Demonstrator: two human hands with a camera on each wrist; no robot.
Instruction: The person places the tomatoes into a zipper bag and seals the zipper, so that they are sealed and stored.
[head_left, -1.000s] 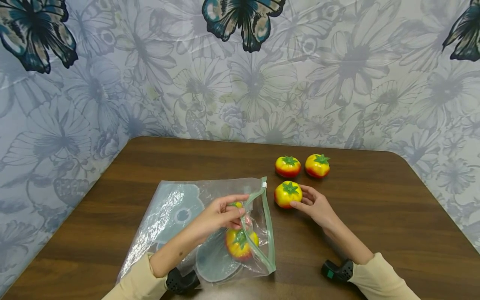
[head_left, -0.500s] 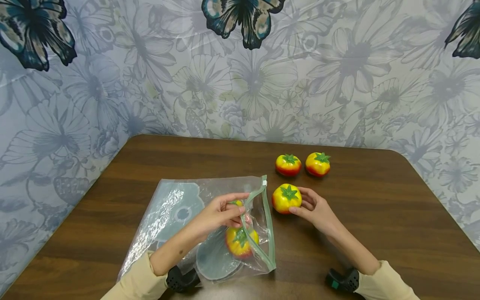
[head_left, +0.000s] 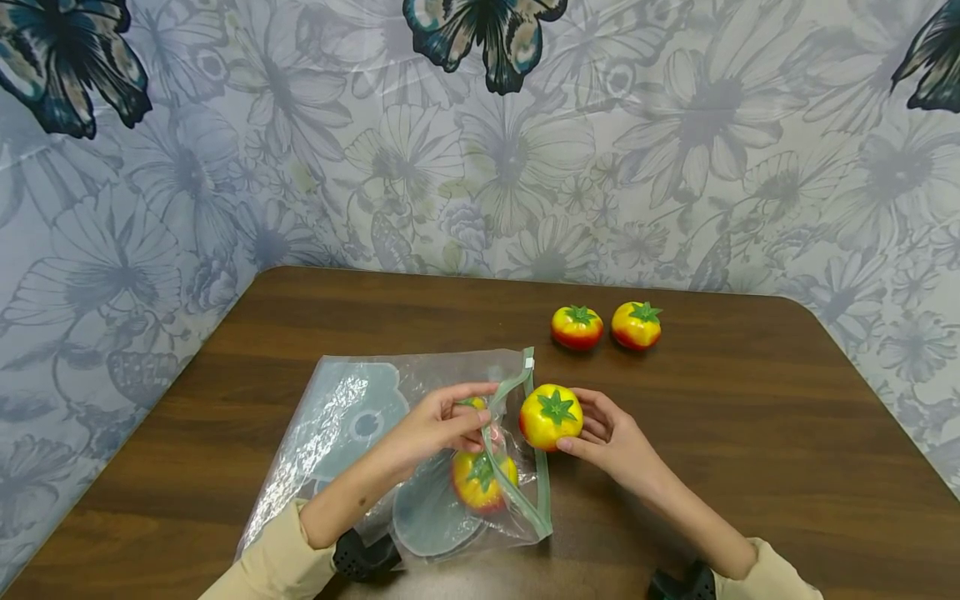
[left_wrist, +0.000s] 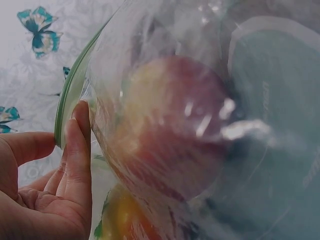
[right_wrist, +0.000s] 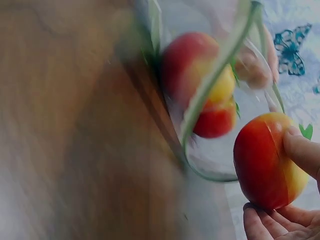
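Note:
My left hand (head_left: 450,425) pinches the upper lip of a clear zip bag (head_left: 442,367) with a green-edged mouth, holding it apart. Inside the bag, near its mouth, lies a yellow-red toy tomato (head_left: 476,492); a second tomato (right_wrist: 216,120) shows behind it in the right wrist view. My right hand (head_left: 618,437) grips another toy tomato (head_left: 551,417) with a green leafy top, thumb on one side and fingers on the other. In the head view this tomato overlaps the green edge of the bag's mouth (right_wrist: 215,82).
Two more toy tomatoes, one on the left (head_left: 577,328) and one on the right (head_left: 636,325), sit toward the back of the brown wooden table (head_left: 750,400). Behind the table hangs a flower-patterned backdrop (head_left: 525,183) with butterflies.
My right hand has lifted the tomato from its spot before the two back ones and carried it left and nearer, to the bag's mouth. My left hand has stayed in place.

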